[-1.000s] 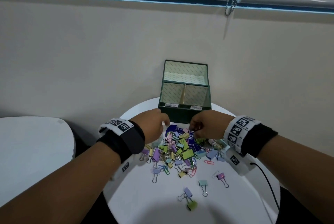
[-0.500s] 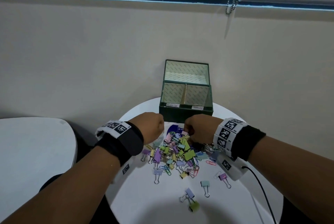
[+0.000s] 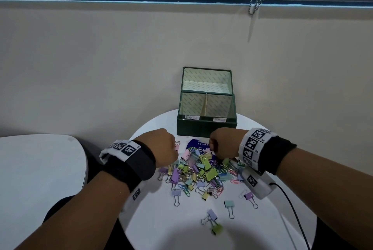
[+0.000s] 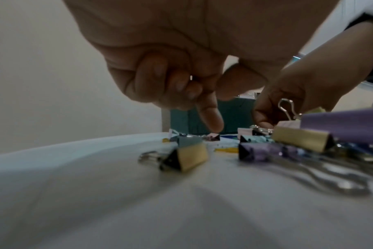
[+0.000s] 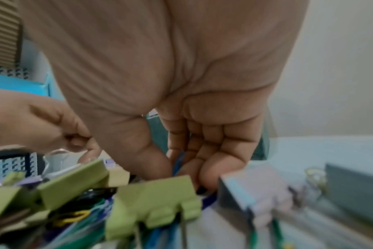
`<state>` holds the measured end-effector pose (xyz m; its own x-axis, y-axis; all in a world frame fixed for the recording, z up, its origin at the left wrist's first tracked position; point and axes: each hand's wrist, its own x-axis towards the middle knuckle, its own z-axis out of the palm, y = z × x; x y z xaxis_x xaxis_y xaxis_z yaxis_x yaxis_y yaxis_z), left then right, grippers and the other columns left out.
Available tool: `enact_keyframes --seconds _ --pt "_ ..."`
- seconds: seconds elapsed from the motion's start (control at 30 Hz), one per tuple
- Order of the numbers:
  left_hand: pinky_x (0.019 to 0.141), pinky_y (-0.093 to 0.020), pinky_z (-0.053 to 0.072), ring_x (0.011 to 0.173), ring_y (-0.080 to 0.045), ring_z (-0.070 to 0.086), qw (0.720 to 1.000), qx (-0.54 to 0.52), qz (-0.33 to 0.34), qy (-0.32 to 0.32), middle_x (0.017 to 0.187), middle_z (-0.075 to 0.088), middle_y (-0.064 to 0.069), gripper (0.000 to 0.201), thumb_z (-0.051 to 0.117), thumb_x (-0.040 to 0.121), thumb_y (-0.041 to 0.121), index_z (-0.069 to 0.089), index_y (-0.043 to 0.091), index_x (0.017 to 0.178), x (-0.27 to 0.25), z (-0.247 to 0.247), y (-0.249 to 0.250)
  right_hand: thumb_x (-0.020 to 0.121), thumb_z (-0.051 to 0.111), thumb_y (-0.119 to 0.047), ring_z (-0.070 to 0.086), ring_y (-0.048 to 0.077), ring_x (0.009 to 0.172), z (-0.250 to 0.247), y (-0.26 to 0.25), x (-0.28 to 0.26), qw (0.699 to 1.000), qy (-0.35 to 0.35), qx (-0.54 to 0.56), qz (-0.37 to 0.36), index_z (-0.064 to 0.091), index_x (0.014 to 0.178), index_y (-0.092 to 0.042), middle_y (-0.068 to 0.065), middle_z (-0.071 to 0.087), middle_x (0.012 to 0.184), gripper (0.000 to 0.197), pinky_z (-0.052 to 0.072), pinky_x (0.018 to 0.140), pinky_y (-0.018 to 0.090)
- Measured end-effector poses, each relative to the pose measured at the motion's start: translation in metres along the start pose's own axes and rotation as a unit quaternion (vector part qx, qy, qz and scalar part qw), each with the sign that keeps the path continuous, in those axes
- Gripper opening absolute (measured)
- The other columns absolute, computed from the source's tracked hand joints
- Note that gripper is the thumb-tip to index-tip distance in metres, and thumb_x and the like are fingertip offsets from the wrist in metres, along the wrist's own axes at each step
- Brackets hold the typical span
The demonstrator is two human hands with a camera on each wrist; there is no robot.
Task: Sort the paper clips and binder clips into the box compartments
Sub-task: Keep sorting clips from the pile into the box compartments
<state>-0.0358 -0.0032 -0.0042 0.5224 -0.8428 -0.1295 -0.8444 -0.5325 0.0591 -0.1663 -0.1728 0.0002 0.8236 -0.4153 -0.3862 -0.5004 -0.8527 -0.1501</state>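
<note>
Here, a heap of pastel binder clips and coloured wire paper clips (image 3: 198, 171) lies on the round white tabletop (image 3: 262, 227), partly over a blue printed sheet (image 3: 196, 146), with several binder clips scattered loose toward the near edge. Just behind the heap, at the far edge of the tabletop, stands the dark green box with two front compartments (image 3: 206, 126), each bearing a small white label, its lid raised upright against the wall. The left hand (image 3: 161, 148) hangs over the left side of the heap; the left wrist view shows most of its fingers (image 4: 158, 80) curled into the palm and the index finger pointing down toward a small clip on the tabletop, with nothing visibly held. The right hand (image 3: 223, 142) is lowered into the right side of the heap, its fingers (image 5: 215, 151) curled downward with the thumb close against them and something thin and blue between them; whether that is a paper clip I cannot tell. Both wrists wear black bands with white tags printed in black squares.
</note>
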Motion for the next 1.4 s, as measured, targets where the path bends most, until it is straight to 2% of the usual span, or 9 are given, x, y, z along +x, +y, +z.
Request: enact_keyframes --seconds 0.23,0.4,0.57,0.7,0.8,0.93,1.07,1.2,1.4 --pt "0.07 -0.023 0.038 0.087 -0.012 0.053 1.0 -0.009 0.001 -0.021 0.09 0.044 0.014 0.023 0.073 0.077 0.032 0.069 0.039 0.099 -0.009 0.004 -0.007 0.082 0.079 -0.019 0.056 0.013 0.077 0.001 0.004 -0.001 1.0 0.016 -0.009 -0.024 0.071 0.102 -0.014 0.0 0.069 0.093 0.022 0.044 0.062 0.018" --pt "0.075 -0.023 0.041 0.096 -0.012 0.059 0.999 -0.032 0.014 0.002 0.097 0.055 0.013 0.01 0.07 0.084 0.031 0.075 0.033 0.093 -0.009 0.004 -0.005 0.091 0.062 -0.013 0.057 0.014 0.08 0.004 0.004 0.001 0.998 0.022 -0.028 -0.052 0.074 0.098 -0.01 -0.001 0.065 0.086 0.014 0.043 0.064 0.014" --pt "0.069 -0.024 0.045 0.088 -0.015 0.062 1.0 -0.018 0.017 -0.005 0.095 0.065 0.007 0.007 0.063 0.087 0.026 0.07 0.025 0.089 -0.006 0.009 -0.005 0.091 0.06 -0.02 0.059 0.017 0.078 0.006 0.002 0.0 0.997 -0.002 -0.064 -0.043 0.073 0.098 -0.011 0.006 0.071 0.092 0.017 0.056 0.079 0.029" --pt "0.078 -0.029 0.05 0.09 -0.017 0.062 1.0 -0.018 0.024 0.003 0.099 0.064 0.004 0.011 0.055 0.093 0.024 0.066 0.025 0.091 -0.003 0.011 -0.007 0.093 0.06 -0.015 0.062 0.012 0.071 -0.016 0.004 -0.006 0.997 0.008 -0.006 -0.075 0.069 0.096 -0.012 0.005 0.073 0.092 0.01 0.055 0.066 0.022" --pt "0.08 -0.031 0.05 0.089 -0.017 0.06 0.999 -0.044 0.019 0.023 0.098 0.063 0.004 0.011 0.051 0.095 0.021 0.061 0.025 0.091 -0.001 0.011 -0.008 0.093 0.064 -0.01 0.065 0.012 0.068 -0.046 0.011 -0.011 0.988 0.061 0.116 -0.076 0.063 0.093 -0.016 -0.002 0.071 0.087 0.006 0.057 0.063 0.022" --pt "0.065 -0.023 0.042 0.08 -0.014 0.057 0.997 -0.07 0.014 0.038 0.093 0.059 0.005 0.011 0.048 0.097 0.019 0.056 0.024 0.092 0.003 0.013 -0.009 0.093 0.062 -0.008 0.065 0.012 0.072 -0.071 0.025 -0.003 0.957 0.223 0.178 -0.052 0.065 0.093 -0.021 -0.004 0.066 0.09 0.013 0.055 0.065 0.023" --pt "0.074 -0.03 0.047 0.082 -0.015 0.057 0.997 -0.07 0.029 0.023 0.092 0.059 0.006 0.008 0.043 0.101 0.025 0.051 0.026 0.096 0.003 0.015 -0.008 0.091 0.066 -0.008 0.067 0.011 0.091 -0.069 0.039 0.006 0.95 0.236 0.203 -0.026 0.07 0.103 -0.025 -0.008 0.068 0.105 0.02 0.056 0.084 0.027" --pt "0.072 -0.027 0.044 0.081 -0.011 0.056 0.996 -0.059 0.064 -0.006 0.091 0.058 0.011 0.009 0.043 0.102 0.033 0.047 0.03 0.095 0.003 0.006 -0.004 0.094 0.064 -0.01 0.061 0.003 0.086 -0.052 0.056 -0.017 0.928 0.316 0.187 -0.053 0.069 0.101 -0.029 -0.017 0.062 0.1 0.021 0.046 0.075 0.017" --pt "0.07 -0.026 0.05 0.075 -0.009 0.059 0.993 -0.08 0.09 -0.01 0.087 0.062 0.008 0.012 0.047 0.101 0.033 0.054 0.027 0.093 0.019 -0.057 0.018 0.089 0.066 -0.017 0.056 -0.003 0.077 0.001 0.09 -0.049 0.99 0.115 0.058 -0.05 0.064 0.079 -0.037 -0.02 0.062 0.084 0.023 0.041 0.07 0.015"
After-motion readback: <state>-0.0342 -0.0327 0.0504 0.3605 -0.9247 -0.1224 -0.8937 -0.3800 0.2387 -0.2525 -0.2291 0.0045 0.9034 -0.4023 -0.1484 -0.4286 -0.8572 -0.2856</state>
